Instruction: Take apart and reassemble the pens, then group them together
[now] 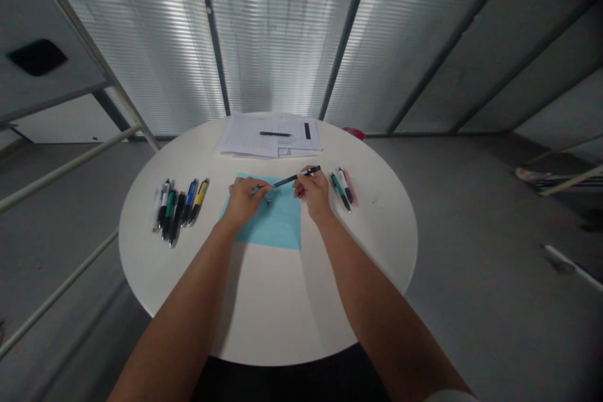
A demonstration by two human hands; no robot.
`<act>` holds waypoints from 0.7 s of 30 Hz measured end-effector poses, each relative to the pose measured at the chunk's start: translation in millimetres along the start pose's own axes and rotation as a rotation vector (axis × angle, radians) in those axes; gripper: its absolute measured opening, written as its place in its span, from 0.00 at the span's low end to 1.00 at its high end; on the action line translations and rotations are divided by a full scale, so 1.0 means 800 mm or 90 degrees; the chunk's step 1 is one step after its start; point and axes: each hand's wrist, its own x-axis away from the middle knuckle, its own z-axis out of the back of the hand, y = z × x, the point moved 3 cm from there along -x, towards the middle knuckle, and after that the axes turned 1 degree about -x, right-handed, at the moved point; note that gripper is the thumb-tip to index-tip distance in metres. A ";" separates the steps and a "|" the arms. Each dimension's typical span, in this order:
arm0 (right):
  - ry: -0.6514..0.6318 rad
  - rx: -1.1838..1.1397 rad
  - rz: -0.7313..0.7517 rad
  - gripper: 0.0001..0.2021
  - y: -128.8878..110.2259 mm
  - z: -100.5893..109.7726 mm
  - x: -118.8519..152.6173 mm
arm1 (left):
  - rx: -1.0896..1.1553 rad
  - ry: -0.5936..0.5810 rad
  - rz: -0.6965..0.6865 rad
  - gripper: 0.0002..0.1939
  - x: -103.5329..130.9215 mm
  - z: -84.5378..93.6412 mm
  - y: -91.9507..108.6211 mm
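My right hand (313, 192) is closed around a dark pen (298, 176), held slanted above a light blue sheet of paper (277, 226). The pen's lower left end points at the fingertips of my left hand (245, 198). Those fingers are pinched together over the sheet's upper left; what sits between them is too small to make out. Just under them, a small shiny piece (268, 202) shows against the blue sheet.
Several pens (175, 217) lie in a group at left on the round white table (277, 308). At right, a green pen (340, 191) and a white-and-black pen (345, 184) rest by a pink slip (351, 191). Behind are papers (249, 138) with a black pen (275, 134).
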 end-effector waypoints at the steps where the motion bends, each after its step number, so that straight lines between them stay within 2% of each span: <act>1: -0.004 -0.006 -0.012 0.15 0.000 0.000 -0.001 | 0.002 0.000 0.000 0.13 0.000 0.000 0.000; 6: -0.005 -0.035 -0.052 0.18 0.004 0.005 -0.004 | 0.004 0.024 -0.013 0.12 0.000 0.001 -0.001; 10: -0.026 -0.063 -0.051 0.12 0.004 0.009 -0.004 | 0.013 0.055 0.007 0.10 0.000 0.002 -0.004; 14: 0.001 -0.078 -0.072 0.10 0.002 0.011 -0.005 | 0.201 0.080 0.066 0.12 -0.002 0.004 -0.006; 18: 0.046 -0.089 -0.086 0.09 0.003 0.011 -0.008 | 0.418 0.076 0.118 0.13 -0.002 0.007 -0.001; 21: 0.051 -0.083 -0.085 0.08 0.006 0.012 -0.009 | 0.537 0.056 0.153 0.15 -0.001 0.009 0.003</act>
